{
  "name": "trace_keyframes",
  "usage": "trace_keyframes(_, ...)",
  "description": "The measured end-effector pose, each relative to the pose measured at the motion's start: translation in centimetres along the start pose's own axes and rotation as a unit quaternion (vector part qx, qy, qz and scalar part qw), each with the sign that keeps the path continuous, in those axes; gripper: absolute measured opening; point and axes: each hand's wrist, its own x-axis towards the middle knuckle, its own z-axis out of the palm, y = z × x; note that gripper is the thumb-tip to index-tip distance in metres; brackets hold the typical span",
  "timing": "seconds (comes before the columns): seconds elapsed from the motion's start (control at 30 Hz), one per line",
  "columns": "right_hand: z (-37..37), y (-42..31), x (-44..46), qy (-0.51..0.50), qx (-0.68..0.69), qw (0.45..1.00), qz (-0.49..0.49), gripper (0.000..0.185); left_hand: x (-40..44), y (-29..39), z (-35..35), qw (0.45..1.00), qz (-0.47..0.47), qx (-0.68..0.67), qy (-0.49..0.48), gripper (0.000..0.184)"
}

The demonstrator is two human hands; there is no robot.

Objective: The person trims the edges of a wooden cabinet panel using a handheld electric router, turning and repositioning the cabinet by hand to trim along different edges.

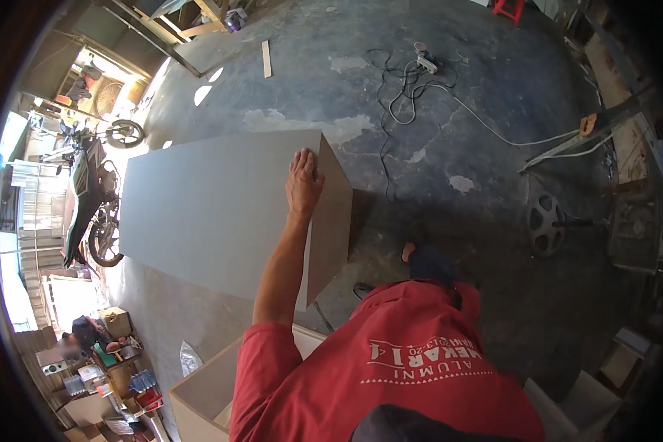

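My left hand [304, 184] lies palm down on the large grey box-shaped piece [206, 214], close to the edge where its broad top meets the narrower side. The fingers point away from me and rest flat, holding nothing. The piece stands on the floor, at the left and centre of the view. My red shirt fills the bottom, and my right hand does not show.
An open pale box [191, 401] is below the grey piece. A motorcycle [88, 191] stands at the left, above cluttered goods [114, 368]. Cables [401, 99] run over the floor [309, 81]; a wheel-like part [546, 225] lies right.
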Motion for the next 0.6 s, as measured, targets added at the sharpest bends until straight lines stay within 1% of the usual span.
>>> trace_keyframes(0.1, -2.0, -3.6, 3.8, -0.006, -0.022, 1.000, -0.020, 0.040, 4.7, 0.4, 1.5, 0.999, -0.025, 0.011, 0.024, 0.054)
trace_keyframes(0.2, -4.5, -7.0, 7.0, -0.010, -0.048, 0.998, -0.041, 0.039, 7.2, 1.1, 2.3, 0.997, -0.061, 0.023, 0.050, 0.049)
trace_keyframes(0.27, -6.2, -9.5, 8.8, -0.012, -0.069, 0.996, -0.060, 0.038, 8.2, 0.9, 2.3, 0.995, -0.035, 0.044, 0.079, 0.042)
trace_keyframes(0.3, -7.2, -10.8, 9.6, -0.014, -0.077, 0.995, -0.069, 0.038, 8.5, 0.6, 2.1, 0.995, -0.043, 0.046, 0.080, 0.042)
trace_keyframes(0.37, -8.7, -13.4, 11.7, -0.012, -0.101, 0.991, -0.090, 0.037, 9.6, 0.6, 1.4, 0.997, -0.042, 0.007, 0.065, 0.029)
trace_keyframes(0.4, -9.3, -14.6, 13.1, -0.012, -0.113, 0.988, -0.101, 0.037, 10.3, 0.7, 1.4, 0.996, -0.049, 0.006, 0.068, 0.029)
trace_keyframes(0.47, -10.1, -17.6, 15.8, -0.009, -0.140, 0.982, -0.128, 0.036, 11.1, 0.2, 0.7, 0.999, -0.025, 0.001, 0.042, 0.018)
trace_keyframes(0.57, -10.8, -23.8, 17.7, -0.026, -0.155, 0.975, -0.159, 0.034, 11.7, 0.0, 1.4, 0.997, -0.049, -0.026, 0.054, 0.017)
trace_keyframes(0.6, -10.9, -26.5, 17.2, -0.036, -0.156, 0.973, -0.168, 0.034, 11.7, 0.3, 1.8, 0.995, -0.066, -0.022, 0.073, 0.018)
